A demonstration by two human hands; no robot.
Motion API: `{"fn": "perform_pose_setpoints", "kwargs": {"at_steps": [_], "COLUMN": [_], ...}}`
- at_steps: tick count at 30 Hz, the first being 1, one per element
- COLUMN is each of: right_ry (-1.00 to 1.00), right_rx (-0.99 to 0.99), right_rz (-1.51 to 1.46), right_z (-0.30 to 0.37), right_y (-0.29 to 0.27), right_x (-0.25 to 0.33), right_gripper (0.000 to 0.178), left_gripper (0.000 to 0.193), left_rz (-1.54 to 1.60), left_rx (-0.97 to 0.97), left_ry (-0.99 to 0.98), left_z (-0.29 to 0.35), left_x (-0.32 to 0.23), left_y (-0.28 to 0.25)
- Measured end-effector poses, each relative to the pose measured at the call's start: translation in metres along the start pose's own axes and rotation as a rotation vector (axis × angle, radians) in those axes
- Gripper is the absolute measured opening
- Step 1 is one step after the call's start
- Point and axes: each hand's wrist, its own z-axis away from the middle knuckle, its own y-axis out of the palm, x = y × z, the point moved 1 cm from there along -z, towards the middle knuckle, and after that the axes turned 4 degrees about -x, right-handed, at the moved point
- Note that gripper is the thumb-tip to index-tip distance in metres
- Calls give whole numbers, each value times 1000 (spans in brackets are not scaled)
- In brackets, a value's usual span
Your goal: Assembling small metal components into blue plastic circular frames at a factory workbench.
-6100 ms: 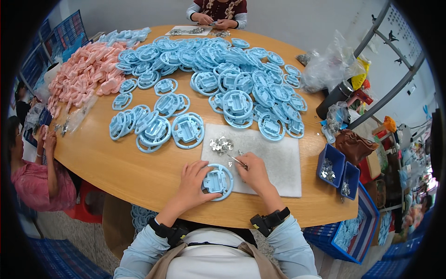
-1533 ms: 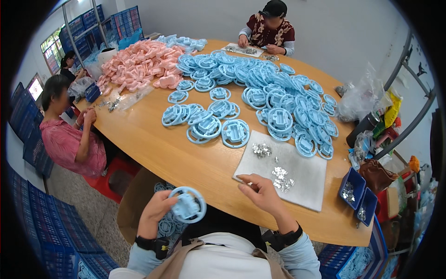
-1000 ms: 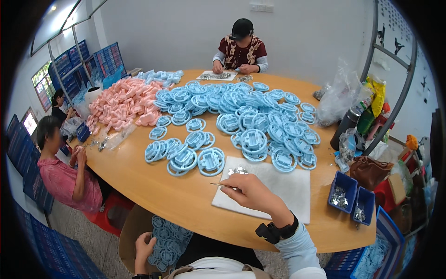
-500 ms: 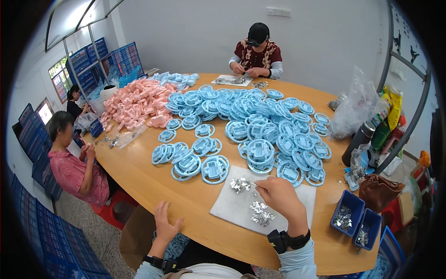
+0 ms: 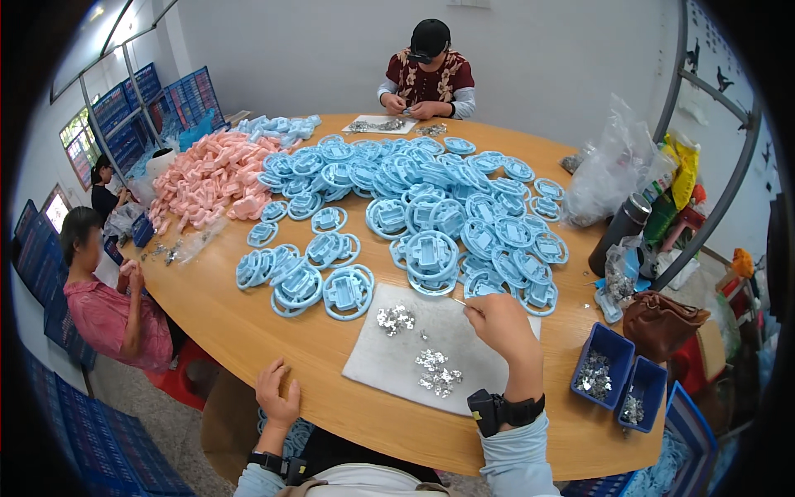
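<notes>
My right hand (image 5: 502, 328) is closed in a pinch on a thin metal tool, perhaps tweezers; its tip (image 5: 458, 300) points at the far edge of a white board (image 5: 364, 358). Whether the tip holds a small piece is too fine to see. Two loose heaps of shiny silver metal pieces lie on the board, a farther heap (image 5: 396, 320) and a nearer heap (image 5: 437, 374). My left hand (image 5: 278, 396) rests empty at the table's near edge, left of the board, fingers apart. Light blue round plastic parts (image 5: 431, 255) are stacked just beyond the board.
Pink plastic parts (image 5: 211, 170) are heaped at the far left. Right of the board stand two blue bins (image 5: 590, 346) of silver pieces, a brown bag (image 5: 662, 321) and a dark flask (image 5: 623, 232). One person (image 5: 429, 79) works across the table, another (image 5: 112, 306) at left.
The view has shifted, so the table sits farther left. My right hand and its tool have moved away from the farther silver heap to the board's far edge. My left hand stays by the table edge.
</notes>
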Motion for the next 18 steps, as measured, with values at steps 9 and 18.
{"fn": "perform_pose_setpoints", "kwargs": {"at_steps": [9, 18], "right_ry": [3, -4], "right_rx": [-70, -105], "right_rz": [18, 33], "right_z": [0, 2], "right_y": [-6, -14], "right_x": [-12, 7], "right_gripper": [13, 11], "left_gripper": [23, 32], "left_rz": [-32, 65], "left_rx": [-75, 1], "left_ry": [-4, 16], "left_z": [0, -163], "left_x": [-4, 66], "left_y": [-3, 8]}}
